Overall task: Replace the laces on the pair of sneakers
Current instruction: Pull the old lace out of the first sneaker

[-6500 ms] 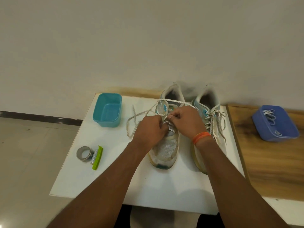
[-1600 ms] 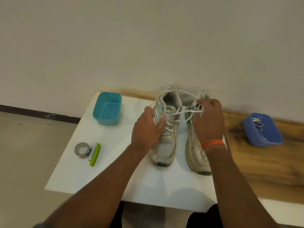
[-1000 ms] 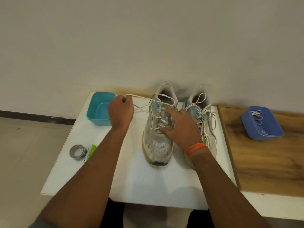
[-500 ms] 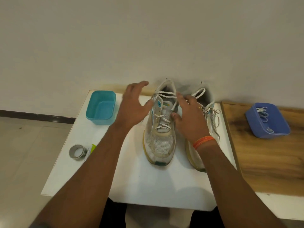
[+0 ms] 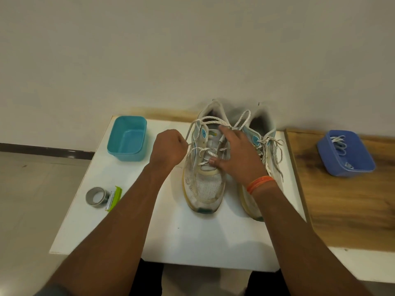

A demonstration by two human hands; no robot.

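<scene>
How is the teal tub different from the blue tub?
The teal tub sits on the white table, left of the sneakers; the blue tub sits on the wooden surface to their right. The teal tub looks empty; the blue tub holds white laces. Both are open plastic boxes with rounded corners and no lid.

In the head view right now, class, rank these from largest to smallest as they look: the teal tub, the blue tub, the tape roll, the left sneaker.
1. left sneaker
2. blue tub and teal tub: they look alike in size, so no ranking
3. tape roll
</scene>
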